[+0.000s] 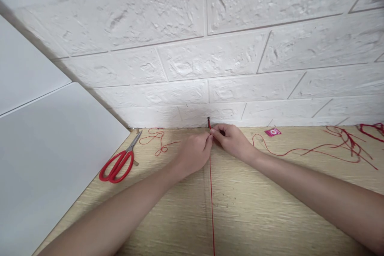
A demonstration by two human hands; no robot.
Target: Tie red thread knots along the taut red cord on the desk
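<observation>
A red cord (211,192) runs straight from the bottom of the view up to a small dark peg (208,119) at the foot of the wall. Just below that peg, my left hand (196,150) is closed in a pinch on the cord. My right hand (229,138) meets it there, thumb and fingertips pinched on the cord too. The fingertips touch or nearly touch, so the exact spot they grip is partly hidden. Loose thin red thread trails out on both sides of my hands.
Red-handled scissors (120,164) lie at the left beside a white panel (69,160). A small pink packet (273,132) sits near the white brick-patterned wall (234,56). Tangled red threads (351,144) spread over the wooden tabletop (255,216) at the right.
</observation>
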